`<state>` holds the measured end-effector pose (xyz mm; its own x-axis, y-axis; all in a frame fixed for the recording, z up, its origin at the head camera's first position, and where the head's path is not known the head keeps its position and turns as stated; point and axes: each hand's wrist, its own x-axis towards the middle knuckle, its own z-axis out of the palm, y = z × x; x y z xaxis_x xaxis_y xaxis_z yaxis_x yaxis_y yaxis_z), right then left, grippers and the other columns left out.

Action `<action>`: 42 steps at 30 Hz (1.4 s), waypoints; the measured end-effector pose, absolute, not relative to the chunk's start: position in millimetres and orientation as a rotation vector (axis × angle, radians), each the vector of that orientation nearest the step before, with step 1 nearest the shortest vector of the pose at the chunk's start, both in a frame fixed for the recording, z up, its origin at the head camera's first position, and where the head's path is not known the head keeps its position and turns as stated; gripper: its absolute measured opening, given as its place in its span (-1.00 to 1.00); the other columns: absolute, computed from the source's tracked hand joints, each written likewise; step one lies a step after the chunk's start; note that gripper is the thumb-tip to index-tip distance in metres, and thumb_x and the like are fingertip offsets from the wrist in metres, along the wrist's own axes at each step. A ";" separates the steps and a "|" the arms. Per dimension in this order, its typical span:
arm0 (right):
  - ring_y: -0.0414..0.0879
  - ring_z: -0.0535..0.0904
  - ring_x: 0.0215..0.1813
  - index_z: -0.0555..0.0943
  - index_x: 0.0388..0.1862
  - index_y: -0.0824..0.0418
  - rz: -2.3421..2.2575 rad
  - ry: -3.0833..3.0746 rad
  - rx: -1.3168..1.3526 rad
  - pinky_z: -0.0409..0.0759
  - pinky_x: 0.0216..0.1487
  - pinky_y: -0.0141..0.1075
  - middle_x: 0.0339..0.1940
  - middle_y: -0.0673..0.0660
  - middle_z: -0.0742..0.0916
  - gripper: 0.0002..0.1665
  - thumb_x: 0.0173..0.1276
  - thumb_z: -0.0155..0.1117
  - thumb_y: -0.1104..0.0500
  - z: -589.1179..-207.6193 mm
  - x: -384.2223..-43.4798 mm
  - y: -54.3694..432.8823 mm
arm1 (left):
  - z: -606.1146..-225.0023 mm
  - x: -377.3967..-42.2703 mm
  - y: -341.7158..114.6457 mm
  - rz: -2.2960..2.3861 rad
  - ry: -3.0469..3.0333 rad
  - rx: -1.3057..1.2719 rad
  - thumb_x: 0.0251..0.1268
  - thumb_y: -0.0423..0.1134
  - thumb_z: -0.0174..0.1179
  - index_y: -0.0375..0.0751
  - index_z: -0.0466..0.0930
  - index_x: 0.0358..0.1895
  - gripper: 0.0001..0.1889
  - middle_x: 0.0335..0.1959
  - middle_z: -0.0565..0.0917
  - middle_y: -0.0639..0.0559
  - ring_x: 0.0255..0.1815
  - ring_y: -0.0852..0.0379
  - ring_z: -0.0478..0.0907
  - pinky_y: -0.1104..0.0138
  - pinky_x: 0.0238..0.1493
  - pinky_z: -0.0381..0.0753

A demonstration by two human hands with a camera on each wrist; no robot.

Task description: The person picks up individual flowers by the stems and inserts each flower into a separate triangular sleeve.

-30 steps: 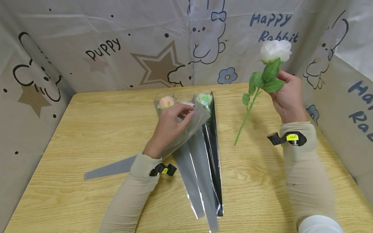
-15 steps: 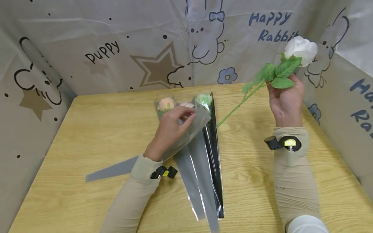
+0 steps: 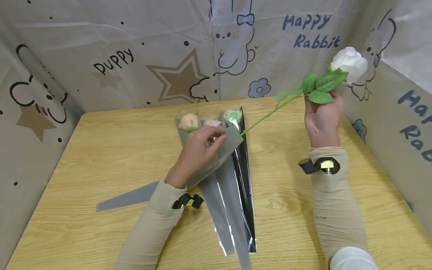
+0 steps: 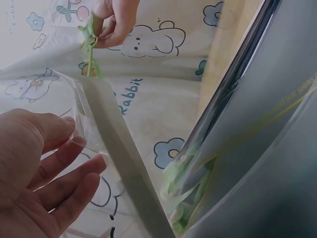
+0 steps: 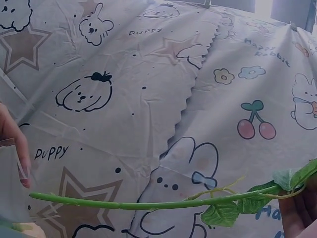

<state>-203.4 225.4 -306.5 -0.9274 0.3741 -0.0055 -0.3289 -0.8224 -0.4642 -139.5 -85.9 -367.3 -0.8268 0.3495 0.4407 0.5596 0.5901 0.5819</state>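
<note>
My left hand [image 3: 197, 152] pinches the mouth edge of a clear and grey flower sleeve [image 3: 230, 143], lifted at a slant over other sleeves. In the left wrist view, thumb and forefinger grip the clear film of this sleeve [image 4: 131, 168]. My right hand [image 3: 323, 118] holds a white artificial rose [image 3: 351, 64] near its leaves, its bloom up and to the right. The rose's green stem [image 5: 119, 204] slants down leftward, and its cut end lies right at the sleeve's mouth in the right wrist view.
Beneath the left hand lie wrapped flowers: a peach rose [image 3: 189, 122], a pale pink one [image 3: 212, 123] and a green one [image 3: 233, 116] in a black-backed sleeve [image 3: 248, 187]. They rest on a wooden table [image 3: 287, 210]. A printed cloth [image 3: 135, 82] walls the back and sides.
My right hand has tilted the rose, swinging its bloom rightward and its stem end up and left to the sleeve's mouth. The left hand keeps its grip on the sleeve, barely moving.
</note>
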 end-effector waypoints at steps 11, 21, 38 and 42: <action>-0.01 0.73 -0.09 0.60 0.09 0.33 2.635 -0.912 -0.002 0.76 -0.04 -0.27 -0.11 0.15 0.63 -0.72 0.59 -0.01 0.44 -311.7 -196.5 196.8 | -369.6 -139.6 -84.9 -1.086 -2.534 -0.760 0.52 -0.21 0.23 -0.23 0.72 0.02 -0.79 -0.08 0.80 -0.08 -0.09 0.08 0.75 0.28 -0.05 0.77; -0.05 0.75 -0.13 0.62 0.04 0.32 2.647 -0.988 0.093 0.80 -0.03 -0.29 -0.17 0.13 0.63 -0.71 0.52 0.03 0.52 -313.1 -188.4 179.3 | -368.1 -138.6 -84.9 -1.100 -2.528 -0.748 0.52 -0.20 0.23 -0.23 0.72 0.01 -0.79 -0.09 0.80 -0.08 -0.09 0.07 0.75 0.26 -0.06 0.78; -0.19 0.70 -0.15 0.66 -0.04 0.21 2.653 -1.211 0.147 0.77 -0.08 -0.40 -0.14 0.04 0.69 -0.49 0.40 -0.11 0.64 -323.4 -179.5 144.5 | -366.7 -139.1 -86.6 -1.136 -2.473 -0.737 0.50 -0.23 0.23 -0.25 0.72 0.03 -0.79 -0.08 0.81 -0.11 -0.12 0.03 0.76 0.20 -0.11 0.79; -0.22 0.69 -0.12 0.67 -0.05 0.17 2.655 -1.276 0.164 0.75 -0.06 -0.43 -0.11 0.01 0.70 -0.50 0.41 -0.07 0.63 -324.9 -177.2 139.3 | -366.7 -139.3 -87.1 -1.153 -2.446 -0.733 0.50 -0.23 0.24 -0.26 0.71 0.04 -0.78 -0.07 0.81 -0.13 -0.11 0.01 0.77 0.15 -0.12 0.80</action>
